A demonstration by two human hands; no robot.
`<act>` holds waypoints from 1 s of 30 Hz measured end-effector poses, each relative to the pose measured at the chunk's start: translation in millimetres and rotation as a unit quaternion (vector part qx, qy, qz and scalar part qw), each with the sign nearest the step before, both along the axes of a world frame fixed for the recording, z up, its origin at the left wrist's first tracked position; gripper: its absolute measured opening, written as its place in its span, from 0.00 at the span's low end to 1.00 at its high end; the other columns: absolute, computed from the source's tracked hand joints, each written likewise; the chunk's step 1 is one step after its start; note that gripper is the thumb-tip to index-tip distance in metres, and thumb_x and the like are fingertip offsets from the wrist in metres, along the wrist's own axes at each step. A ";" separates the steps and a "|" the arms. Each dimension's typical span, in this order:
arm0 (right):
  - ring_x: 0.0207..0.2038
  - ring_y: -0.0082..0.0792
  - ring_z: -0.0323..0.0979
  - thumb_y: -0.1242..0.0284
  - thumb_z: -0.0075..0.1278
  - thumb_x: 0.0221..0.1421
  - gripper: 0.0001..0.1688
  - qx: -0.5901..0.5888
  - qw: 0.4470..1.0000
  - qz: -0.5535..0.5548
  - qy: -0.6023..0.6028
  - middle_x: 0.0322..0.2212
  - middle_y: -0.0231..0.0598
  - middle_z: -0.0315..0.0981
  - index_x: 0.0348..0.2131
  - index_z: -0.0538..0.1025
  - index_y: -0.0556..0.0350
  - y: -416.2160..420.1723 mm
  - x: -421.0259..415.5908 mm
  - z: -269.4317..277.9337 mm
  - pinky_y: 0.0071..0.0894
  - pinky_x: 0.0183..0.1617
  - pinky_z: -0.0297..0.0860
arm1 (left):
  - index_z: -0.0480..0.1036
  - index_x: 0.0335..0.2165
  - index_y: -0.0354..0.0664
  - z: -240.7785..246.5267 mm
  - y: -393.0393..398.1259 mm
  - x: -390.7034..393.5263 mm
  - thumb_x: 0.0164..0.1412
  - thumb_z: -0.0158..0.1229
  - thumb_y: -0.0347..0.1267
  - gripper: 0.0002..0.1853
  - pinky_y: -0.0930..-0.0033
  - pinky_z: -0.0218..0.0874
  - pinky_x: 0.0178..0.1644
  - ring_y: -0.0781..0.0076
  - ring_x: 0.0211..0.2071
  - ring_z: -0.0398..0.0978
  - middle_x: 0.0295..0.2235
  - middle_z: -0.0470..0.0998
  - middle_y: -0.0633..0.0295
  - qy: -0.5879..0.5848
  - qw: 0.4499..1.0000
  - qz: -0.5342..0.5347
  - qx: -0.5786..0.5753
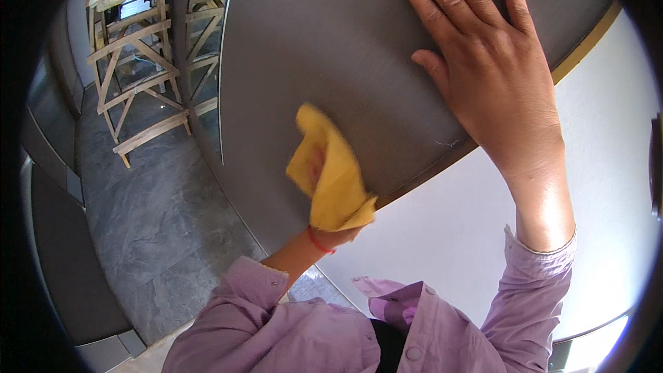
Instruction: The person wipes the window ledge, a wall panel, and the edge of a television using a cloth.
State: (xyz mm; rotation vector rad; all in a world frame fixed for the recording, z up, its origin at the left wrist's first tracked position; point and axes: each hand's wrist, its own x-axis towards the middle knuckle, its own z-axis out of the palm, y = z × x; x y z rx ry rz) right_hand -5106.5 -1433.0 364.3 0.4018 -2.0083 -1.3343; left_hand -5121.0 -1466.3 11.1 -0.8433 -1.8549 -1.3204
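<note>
My left hand (317,163) holds a yellow cloth (339,181), which is blurred and lies over most of the hand. The cloth is against or just off a dark grey-brown panel (290,52); which of the two I cannot tell. A red string bracelet circles the left wrist. Spread flat on the upper right of the same panel is my right hand (487,57), its palm down and nothing held. A thin pale thread or scratch (448,143) shows near the panel's edge, between the two hands.
Gold-coloured trim (585,44) runs along the panel's edge, beside a pale glossy surface (424,233). To the left, a rough wooden scaffold frame (142,83) stands on grey marbled floor tiles (150,202). Dark panels (67,248) line the far left.
</note>
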 end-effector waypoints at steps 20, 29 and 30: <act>0.61 0.27 0.56 0.68 0.52 0.54 0.24 -0.062 0.992 0.039 0.101 0.56 0.24 0.62 0.52 0.71 0.40 0.4 4.2 3.5 0.46 0.65 0.50 | 0.70 0.52 0.44 137.3 -18.6 -20.1 0.56 0.52 0.43 0.26 0.36 0.19 0.62 0.40 0.64 0.41 0.63 0.43 0.37 0.142 0.983 -0.102 0.062; 0.60 0.28 0.59 0.69 0.50 0.56 0.20 -0.080 0.989 0.051 0.112 0.53 0.22 0.67 0.50 0.73 0.37 0.0 1.4 1.2 0.45 0.65 0.52 | 0.72 0.47 0.34 68.7 -42.6 -23.8 0.67 0.22 0.54 0.39 0.60 0.37 0.65 0.58 0.65 0.41 0.63 0.52 0.53 -0.097 0.910 -0.304 0.264; 0.60 0.28 0.59 0.69 0.50 0.56 0.19 -0.080 0.989 0.052 0.114 0.53 0.22 0.68 0.49 0.74 0.37 0.4 0.4 1.5 0.45 0.65 0.52 | 0.72 0.47 0.33 80.6 -42.5 -25.2 0.67 0.23 0.53 0.39 0.60 0.38 0.65 0.58 0.65 0.42 0.62 0.54 0.53 -0.095 0.923 -0.263 0.264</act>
